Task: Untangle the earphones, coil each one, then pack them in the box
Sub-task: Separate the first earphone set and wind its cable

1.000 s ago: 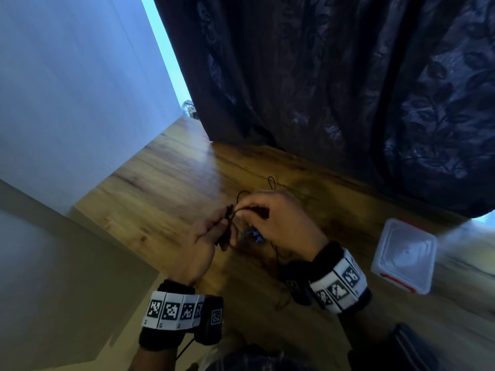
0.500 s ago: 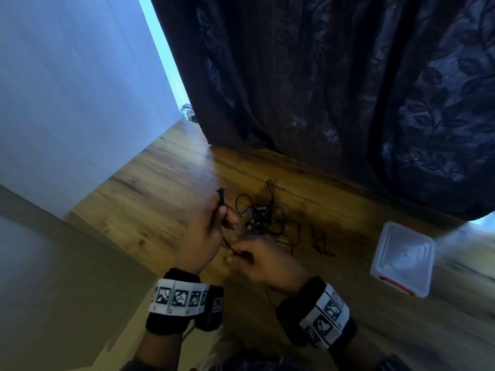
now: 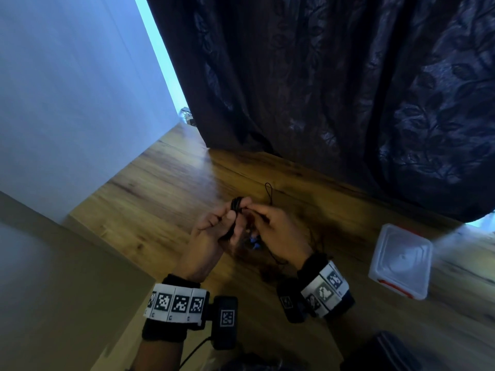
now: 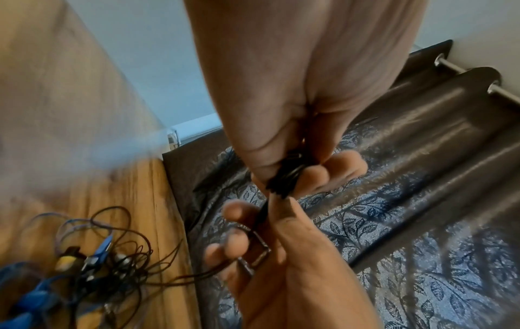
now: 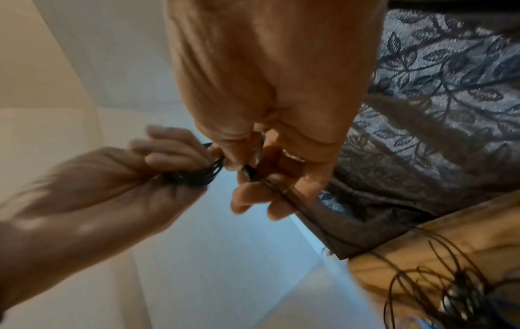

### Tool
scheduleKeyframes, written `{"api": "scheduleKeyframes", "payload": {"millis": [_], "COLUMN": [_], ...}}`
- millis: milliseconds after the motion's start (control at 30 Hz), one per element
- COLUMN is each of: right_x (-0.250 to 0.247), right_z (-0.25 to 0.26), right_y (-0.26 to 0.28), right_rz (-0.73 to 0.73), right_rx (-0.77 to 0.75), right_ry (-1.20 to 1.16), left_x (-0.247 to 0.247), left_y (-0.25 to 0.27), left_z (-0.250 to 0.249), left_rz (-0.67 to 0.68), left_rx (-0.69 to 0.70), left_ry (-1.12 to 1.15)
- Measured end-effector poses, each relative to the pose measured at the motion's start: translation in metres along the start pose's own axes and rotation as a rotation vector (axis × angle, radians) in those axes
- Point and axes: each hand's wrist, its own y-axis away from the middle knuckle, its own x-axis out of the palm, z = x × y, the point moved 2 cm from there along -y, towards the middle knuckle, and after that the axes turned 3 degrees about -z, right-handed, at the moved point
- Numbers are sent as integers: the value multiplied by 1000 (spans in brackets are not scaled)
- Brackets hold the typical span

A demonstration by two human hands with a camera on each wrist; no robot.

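Midway through coiling: left hand [image 3: 214,231] gripping a small coil of thin black earphone cable [image 3: 235,207], right hand [image 3: 278,231] pinching its free strand, remaining black-and-blue tangle [image 4: 93,262] on the wooden worktop [image 3: 166,188], lidded translucent plastic box [image 3: 401,261] unpacked.

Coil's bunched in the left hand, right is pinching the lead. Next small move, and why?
Probably one more wrap: the left hand grips the black coil, the right hand pinches its free cord, which trails to the tangle on the table.
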Motion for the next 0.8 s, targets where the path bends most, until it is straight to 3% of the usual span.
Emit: {"api": "scheduleKeyframes", "payload": {"millis": [100, 233, 333, 433, 633, 800], "right_x": [21, 31, 16, -7, -37, -28], "right_z": [-9, -1, 14, 30, 28, 12], "right_y": [16, 37, 46, 36, 1, -8], "right_rz": [157, 245, 206, 74, -185, -289], "right_rx": [-4, -119, -100, -145, -261, -196], "right_ry": [39, 160, 191, 213, 231, 56], "left_x": [-1, -10, -12, -7, -1, -1], "left_y": [-1, -6, -3, 5, 3, 4], "left_z": [4, 9, 13, 14, 9, 5], "left_rz": [-53, -201, -143, -74, 63, 115], "left_rx": [33, 210, 186, 45, -34, -87], "left_ry": [1, -484, -705, -614, -367, -60]}}
